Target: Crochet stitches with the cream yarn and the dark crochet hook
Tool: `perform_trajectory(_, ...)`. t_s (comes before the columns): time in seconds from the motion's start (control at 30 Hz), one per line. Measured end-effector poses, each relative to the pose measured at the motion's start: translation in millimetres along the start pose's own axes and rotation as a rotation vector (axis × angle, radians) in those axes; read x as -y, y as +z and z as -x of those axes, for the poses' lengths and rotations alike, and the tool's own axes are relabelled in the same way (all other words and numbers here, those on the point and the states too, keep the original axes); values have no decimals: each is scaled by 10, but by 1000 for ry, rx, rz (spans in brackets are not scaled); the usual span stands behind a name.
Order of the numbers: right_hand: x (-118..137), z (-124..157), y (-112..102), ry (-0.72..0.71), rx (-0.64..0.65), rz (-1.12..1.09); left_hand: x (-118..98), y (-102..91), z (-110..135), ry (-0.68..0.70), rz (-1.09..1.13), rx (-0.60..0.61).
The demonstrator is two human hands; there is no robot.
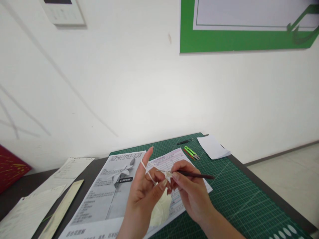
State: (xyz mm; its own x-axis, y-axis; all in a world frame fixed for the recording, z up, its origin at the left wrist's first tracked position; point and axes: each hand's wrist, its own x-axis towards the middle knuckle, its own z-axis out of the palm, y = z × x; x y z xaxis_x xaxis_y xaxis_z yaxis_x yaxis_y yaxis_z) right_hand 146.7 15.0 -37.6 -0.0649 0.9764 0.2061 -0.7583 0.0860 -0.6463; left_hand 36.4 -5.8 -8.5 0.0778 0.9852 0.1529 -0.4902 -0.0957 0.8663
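Note:
My right hand (190, 186) grips a crochet hook (196, 175) with a dark handle, its thin metal tip pointing left. At that tip sits a small piece of cream crochet work (168, 175), which my left hand (147, 189) pinches between thumb and fingers. The left index finger is raised, and a strand of cream yarn (149, 173) loops round it and runs down to the work. Behind and below the hands lies a pale cream ball of yarn (161, 209), partly hidden by the left hand and wrist.
Printed sheets (99, 199) with a flower picture lie on a green cutting mat (239, 199). Green thread snips (191, 152), a dark slim tool (184, 141) and white paper (213, 146) are at the back right. A pale ruler-like strip (62, 209) and handwritten papers (45, 202) lie left.

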Motion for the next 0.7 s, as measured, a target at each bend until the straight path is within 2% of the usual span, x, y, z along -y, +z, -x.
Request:
perform_trajectory(0.13, 20, -7, -4, 48, -19, -61, -41, -22, -20, 9, -69, -53)
perform_trajectory(0.23, 31, -17, -15, 64, 5, -128, -85, -50, -39, -18, -10, -59)
perform_trajectory(0.47, 41, 11, -43, 115, 78, -179, -85, -122, -80, -95, 186, 36)
perform_trajectory(0.7, 60, 46, -37, 86, 105, -166, -104, -168, -80, -101, 223, 133)
